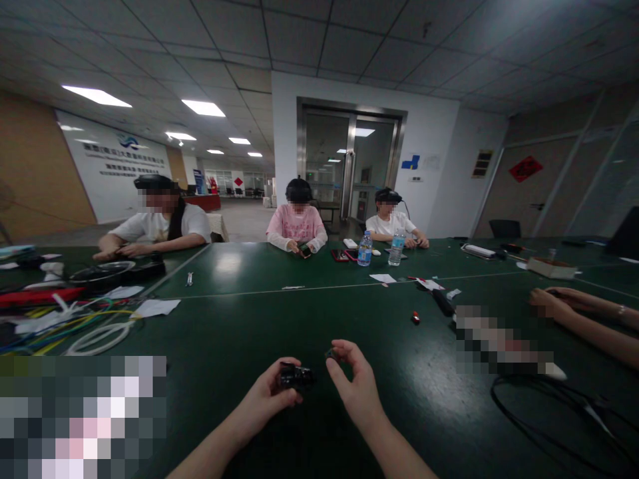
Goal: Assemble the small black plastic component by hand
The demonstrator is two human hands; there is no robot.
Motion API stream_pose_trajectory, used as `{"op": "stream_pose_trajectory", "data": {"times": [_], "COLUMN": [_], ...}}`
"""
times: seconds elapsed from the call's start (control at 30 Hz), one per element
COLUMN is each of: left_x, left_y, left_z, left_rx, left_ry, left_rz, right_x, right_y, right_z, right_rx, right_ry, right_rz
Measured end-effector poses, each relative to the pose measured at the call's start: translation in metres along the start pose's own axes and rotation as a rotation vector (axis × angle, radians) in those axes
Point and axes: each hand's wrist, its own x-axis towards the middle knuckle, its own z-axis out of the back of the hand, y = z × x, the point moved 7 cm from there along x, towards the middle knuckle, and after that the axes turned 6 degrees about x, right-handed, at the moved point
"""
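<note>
My left hand (272, 394) is closed around a small, glossy black device (298, 377), its exact kind too dark to make out. The device points toward the right, just above the green table (239, 346). A short gap away, my right hand (358, 384) pinches a small dark piece (330, 355) between thumb and fingertips. That piece is apart from the black device, and its kind cannot be read at this size.
A small red-and-black item (415, 317) lies beyond my right hand. Black cable (524, 406) loops at right, near another person's hands (552, 303). Coiled wires (100, 336) crowd the left. Water bottles (365, 250) stand across the table, where several people sit.
</note>
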Motion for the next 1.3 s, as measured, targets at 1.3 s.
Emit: {"op": "stream_pose_trajectory", "data": {"times": [1.3], "left_x": [0.007], "left_y": [0.012], "left_z": [0.002], "left_rx": [-0.051], "left_ry": [0.003], "left_rz": [0.029], "right_x": [-0.014], "right_y": [-0.001], "right_z": [-0.042], "right_rx": [-0.014], "right_ry": [0.376], "right_rz": [-0.023]}}
